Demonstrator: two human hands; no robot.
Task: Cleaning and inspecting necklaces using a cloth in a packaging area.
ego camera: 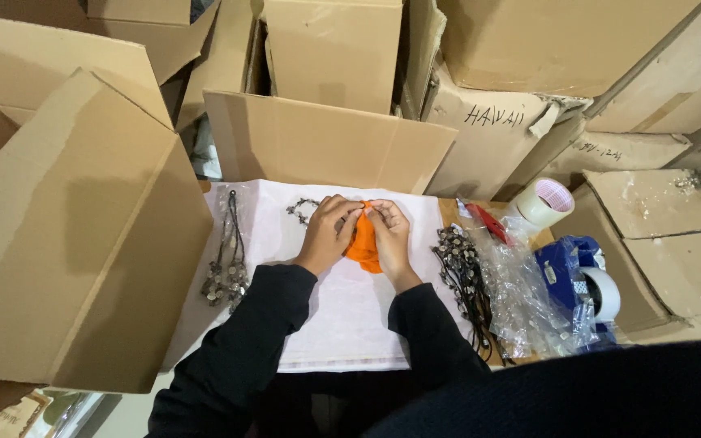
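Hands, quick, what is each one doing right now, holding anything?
Left hand: closed, pinching the orange cloth pouch.
Right hand: closed, pinching the same pouch at its top.

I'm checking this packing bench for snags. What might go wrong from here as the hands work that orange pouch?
The pouch is pinched at its top by both hands, left and right; a loose grip may drop it. A beaded chain lies by the left hand and might snag. The pile of beaded strings by the right forearm might get swept aside.

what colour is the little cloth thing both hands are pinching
Bright orange: the small cloth piece sits between the left hand and right hand, seen in the head view.
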